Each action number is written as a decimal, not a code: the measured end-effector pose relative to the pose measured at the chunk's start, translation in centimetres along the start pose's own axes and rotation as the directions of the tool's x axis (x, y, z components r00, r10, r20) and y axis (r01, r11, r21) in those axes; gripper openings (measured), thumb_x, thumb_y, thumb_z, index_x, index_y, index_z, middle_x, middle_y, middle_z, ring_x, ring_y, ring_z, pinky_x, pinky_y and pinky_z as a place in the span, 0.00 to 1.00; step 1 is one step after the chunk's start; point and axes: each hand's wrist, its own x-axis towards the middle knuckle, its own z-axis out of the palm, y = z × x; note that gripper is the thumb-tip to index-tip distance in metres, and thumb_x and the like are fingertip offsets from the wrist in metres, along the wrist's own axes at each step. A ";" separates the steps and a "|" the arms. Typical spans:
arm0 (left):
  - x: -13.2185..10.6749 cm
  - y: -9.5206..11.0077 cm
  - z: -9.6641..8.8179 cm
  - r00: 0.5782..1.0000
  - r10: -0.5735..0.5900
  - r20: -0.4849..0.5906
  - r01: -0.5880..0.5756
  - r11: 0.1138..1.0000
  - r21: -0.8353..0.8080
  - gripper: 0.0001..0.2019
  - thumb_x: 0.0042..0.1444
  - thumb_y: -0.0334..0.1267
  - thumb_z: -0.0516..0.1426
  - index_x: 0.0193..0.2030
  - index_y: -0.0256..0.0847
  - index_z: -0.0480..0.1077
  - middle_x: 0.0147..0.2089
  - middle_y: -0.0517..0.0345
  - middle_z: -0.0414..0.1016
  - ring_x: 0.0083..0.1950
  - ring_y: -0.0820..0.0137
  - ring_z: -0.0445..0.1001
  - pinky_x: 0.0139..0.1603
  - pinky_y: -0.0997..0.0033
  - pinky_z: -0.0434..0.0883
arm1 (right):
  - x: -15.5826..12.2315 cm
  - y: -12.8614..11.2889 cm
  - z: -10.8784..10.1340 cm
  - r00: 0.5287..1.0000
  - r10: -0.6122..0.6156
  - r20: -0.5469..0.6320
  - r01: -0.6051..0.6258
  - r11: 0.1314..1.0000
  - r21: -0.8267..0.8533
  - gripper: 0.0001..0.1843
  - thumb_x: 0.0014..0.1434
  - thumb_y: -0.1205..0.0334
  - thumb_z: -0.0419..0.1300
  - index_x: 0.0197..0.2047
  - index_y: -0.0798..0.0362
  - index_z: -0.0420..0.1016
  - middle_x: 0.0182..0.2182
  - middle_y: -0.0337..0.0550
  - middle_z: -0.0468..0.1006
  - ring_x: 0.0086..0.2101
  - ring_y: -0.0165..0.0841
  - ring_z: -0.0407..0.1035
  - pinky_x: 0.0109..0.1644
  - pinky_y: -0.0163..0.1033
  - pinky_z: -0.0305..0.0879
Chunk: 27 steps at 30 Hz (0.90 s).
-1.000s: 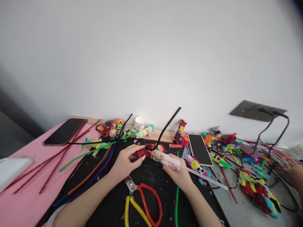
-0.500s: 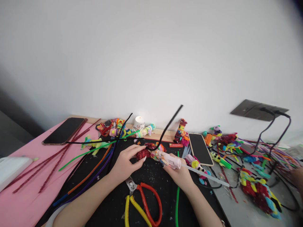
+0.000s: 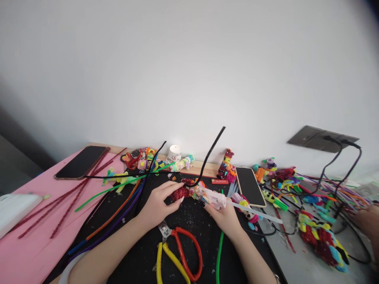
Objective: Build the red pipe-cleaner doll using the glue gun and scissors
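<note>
Across the near left of the table, a big pink sheet (image 3: 35, 236) is lying flat, and a dark phone (image 3: 81, 161) is resting at its far end. Right beside it, a black mat (image 3: 139, 252) is spreading out under the person's arms, dotted with little white crumbs. Far over on the right, a heap of bright fuzzy toys (image 3: 322, 236) is sitting on the grey part of the table, and another person's hand (image 3: 367, 223) is showing at the edge next to it.

Over the middle of the mat, the two hands are meeting. The left hand (image 3: 156, 205) is pinching a red sparkly piece (image 3: 179, 193), with its fingers closed on it. The right hand (image 3: 226, 217) is wrapping around a pink glue gun (image 3: 214, 199) and holding it tight. The gun's front end is pointing left, right up against the red sparkly piece.

Near the person, red and yellow scissors (image 3: 183, 248) are lying on the mat between the two arms. A long black fuzzy wire (image 3: 211, 148) is curling up from the red sparkly piece and sticking high in front of the white wall. A clear glue stick (image 3: 254, 213) is poking out of the back of the gun toward the right.
</note>
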 end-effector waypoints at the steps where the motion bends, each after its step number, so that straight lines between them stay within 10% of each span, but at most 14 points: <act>1: 0.0 0.0 0.0 1.000 0.007 0.004 -0.008 1.000 0.007 0.17 0.53 0.35 0.59 0.51 0.44 0.75 0.47 0.52 0.77 0.47 0.62 0.75 0.52 0.67 0.70 | 0.0 0.1 0.0 1.000 -0.006 0.001 0.006 1.000 0.002 0.05 0.55 0.62 0.59 0.35 0.51 0.76 0.31 0.43 0.80 0.34 0.38 0.75 0.35 0.38 0.73; 27: -0.1 -1.0 0.2 0.999 0.047 -0.002 -0.046 0.990 0.131 0.17 0.55 0.33 0.57 0.52 0.39 0.73 0.49 0.50 0.76 0.49 0.65 0.75 0.51 0.67 0.72 | -0.1 -0.2 0.0 1.000 0.010 -0.005 -0.010 0.999 -0.031 0.04 0.54 0.63 0.59 0.29 0.52 0.73 0.28 0.42 0.79 0.29 0.35 0.73 0.30 0.35 0.69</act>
